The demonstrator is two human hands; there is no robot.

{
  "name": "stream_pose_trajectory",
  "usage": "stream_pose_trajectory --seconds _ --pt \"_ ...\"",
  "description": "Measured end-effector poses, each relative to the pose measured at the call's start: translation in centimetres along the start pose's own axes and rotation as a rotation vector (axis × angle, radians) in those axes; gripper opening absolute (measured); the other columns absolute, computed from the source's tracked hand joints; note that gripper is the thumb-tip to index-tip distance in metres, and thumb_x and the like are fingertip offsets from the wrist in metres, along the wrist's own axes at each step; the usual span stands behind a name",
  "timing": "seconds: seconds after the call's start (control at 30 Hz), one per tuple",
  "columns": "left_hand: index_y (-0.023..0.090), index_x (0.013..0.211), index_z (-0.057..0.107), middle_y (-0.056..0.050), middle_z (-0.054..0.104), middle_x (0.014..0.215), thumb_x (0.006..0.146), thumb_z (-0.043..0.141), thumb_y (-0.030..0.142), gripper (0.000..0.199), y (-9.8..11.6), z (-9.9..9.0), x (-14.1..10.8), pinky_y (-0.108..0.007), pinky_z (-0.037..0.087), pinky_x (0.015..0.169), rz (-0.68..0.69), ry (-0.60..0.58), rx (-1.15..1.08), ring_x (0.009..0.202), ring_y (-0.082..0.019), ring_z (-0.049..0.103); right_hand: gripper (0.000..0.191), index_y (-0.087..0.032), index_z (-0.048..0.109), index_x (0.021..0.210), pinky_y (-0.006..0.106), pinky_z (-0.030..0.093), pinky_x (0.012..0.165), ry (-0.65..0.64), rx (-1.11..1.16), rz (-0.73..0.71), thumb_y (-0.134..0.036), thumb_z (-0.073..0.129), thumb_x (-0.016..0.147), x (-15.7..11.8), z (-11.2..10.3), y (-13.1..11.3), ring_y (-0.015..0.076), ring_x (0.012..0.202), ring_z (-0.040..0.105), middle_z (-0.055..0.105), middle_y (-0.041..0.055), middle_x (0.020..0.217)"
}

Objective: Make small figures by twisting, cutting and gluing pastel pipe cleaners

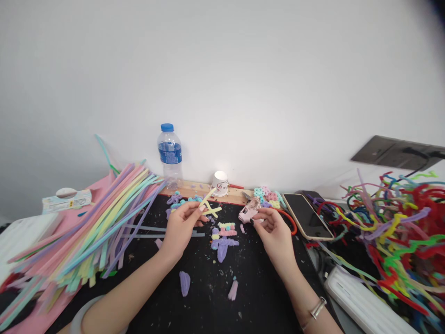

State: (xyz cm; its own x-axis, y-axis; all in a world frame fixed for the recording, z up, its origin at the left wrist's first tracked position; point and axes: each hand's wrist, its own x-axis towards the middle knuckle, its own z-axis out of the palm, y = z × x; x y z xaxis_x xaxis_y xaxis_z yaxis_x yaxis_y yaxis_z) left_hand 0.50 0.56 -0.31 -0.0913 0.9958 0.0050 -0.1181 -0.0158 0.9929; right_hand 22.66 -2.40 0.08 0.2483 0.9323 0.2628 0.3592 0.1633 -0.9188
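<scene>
My left hand [183,225] is closed, pinching a bent pale-yellow pipe cleaner [211,209] whose ends stick out to the right in a forked shape. On the right, my right hand [273,229] has thumb and fingers closed at the edge of a small pink object [247,213] with a shiny top; its kind is unclear. Between the hands, on the black mat [205,306], lies a group of shaped pipe cleaner pieces [225,232] in yellow, pink, blue and purple. Closer to me rest a purple leaf-like piece [185,284] and a pale purple tuft [233,289].
Straight pastel pipe cleaners [114,218] lie heaped at left. A water bottle [170,155] and a paper cup [220,183] stand by the wall. At right are a phone [308,215], a tangle of coloured pipe cleaners [399,232], a white power strip [361,301] and orange-handled scissors [290,221].
</scene>
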Motion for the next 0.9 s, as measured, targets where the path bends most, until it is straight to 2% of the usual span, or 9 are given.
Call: stream_pose_trajectory --seconds 0.07,0.13,0.23,0.3,0.37,0.43,0.53,0.77,0.9 --pt "0.015 0.087 0.063 -0.002 0.066 0.073 0.07 0.066 0.038 0.029 0.2 0.1 -0.1 -0.024 0.049 0.056 -0.012 -0.012 0.006 0.063 -0.015 0.062 0.023 -0.016 0.057 0.094 0.026 0.044 0.058 -0.045 -0.032 0.0 -0.025 0.059 0.074 -0.1 0.0 -0.3 0.0155 0.061 0.056 0.064 0.0041 0.073" --pt "0.015 0.087 0.064 -0.002 0.066 0.073 0.07 0.066 0.039 0.029 0.3 0.1 -0.2 -0.025 0.049 0.057 -0.02 -0.029 0.014 0.064 -0.016 0.062 0.013 -0.017 0.059 0.078 0.026 0.042 0.055 -0.06 -0.136 0.001 -0.03 0.056 0.077 -0.3 -0.2 -0.5 0.0154 0.056 0.054 0.061 0.0019 0.061" --pt "0.016 0.087 0.064 -0.003 0.067 0.072 0.07 0.066 0.039 0.029 0.4 0.2 -0.3 -0.026 0.048 0.057 -0.039 -0.065 0.029 0.064 -0.017 0.063 0.029 -0.019 0.053 0.059 0.025 0.037 0.05 -0.02 -0.352 -0.062 -0.035 0.05 0.083 -0.4 -0.5 -0.5 0.0132 0.047 0.047 0.053 -0.0012 0.049" --pt "0.016 0.088 0.064 -0.003 0.067 0.072 0.071 0.066 0.039 0.028 0.3 0.2 -0.4 -0.025 0.048 0.056 -0.054 -0.09 0.032 0.063 -0.016 0.062 0.022 -0.018 0.056 0.067 0.026 0.039 0.055 0.035 -0.483 -0.145 -0.033 0.049 0.083 -0.2 -0.7 -0.2 0.0155 0.056 0.052 0.058 0.0014 0.059" --pt "0.017 0.088 0.063 -0.002 0.067 0.072 0.072 0.065 0.038 0.027 0.3 0.3 -0.5 -0.024 0.046 0.055 -0.062 -0.117 0.027 0.063 -0.015 0.062 0.016 -0.016 0.059 0.088 0.031 0.043 0.069 0.073 -0.593 -0.222 -0.028 0.053 0.079 0.1 -0.8 0.4 0.0216 0.078 0.057 0.063 0.008 0.086" --pt "0.017 0.089 0.063 -0.001 0.066 0.069 0.073 0.064 0.038 0.026 0.2 0.3 -0.6 -0.022 0.046 0.055 -0.068 -0.151 0.022 0.063 -0.015 0.062 0.034 -0.015 0.056 0.106 0.037 0.043 0.079 0.071 -0.699 -0.231 -0.026 0.058 0.074 0.4 -0.8 1.1 0.0269 0.095 0.054 0.059 0.0129 0.104" --pt "0.016 0.09 0.062 0.0 0.064 0.063 0.076 0.062 0.038 0.026 0.3 0.4 -0.7 -0.021 0.044 0.055 -0.082 -0.21 0.023 0.06 -0.013 0.06 0.048 -0.014 0.05 0.118 0.039 0.044 0.079 0.019 -0.81 -0.14 -0.026 0.06 0.072 0.5 -0.8 2.2 0.0295 0.098 0.054 0.054 0.0152 0.109" --pt "0.015 0.092 0.06 -0.001 0.064 0.063 0.077 0.06 0.037 0.027 0.4 0.5 -0.9 -0.021 0.043 0.056 -0.112 -0.265 0.016 0.059 -0.012 0.059 0.037 -0.014 0.052 0.117 0.041 0.041 0.081 -0.03 -0.823 -0.111 -0.025 0.046 0.082 0.4 -0.6 2.5 0.0322 0.101 0.054 0.06 0.0158 0.104" --pt "0.015 0.09 0.058 -0.001 0.065 0.062 0.077 0.059 0.039 0.027 0.3 0.5 -0.8 -0.021 0.045 0.057 -0.138 -0.249 0.03 0.059 -0.013 0.062 0.033 -0.012 0.056 0.104 0.034 0.043 0.069 0.006 -0.579 -0.091 -0.03 0.034 0.089 0.7 -0.9 1.3 0.0251 0.081 0.059 0.064 0.0136 0.091"
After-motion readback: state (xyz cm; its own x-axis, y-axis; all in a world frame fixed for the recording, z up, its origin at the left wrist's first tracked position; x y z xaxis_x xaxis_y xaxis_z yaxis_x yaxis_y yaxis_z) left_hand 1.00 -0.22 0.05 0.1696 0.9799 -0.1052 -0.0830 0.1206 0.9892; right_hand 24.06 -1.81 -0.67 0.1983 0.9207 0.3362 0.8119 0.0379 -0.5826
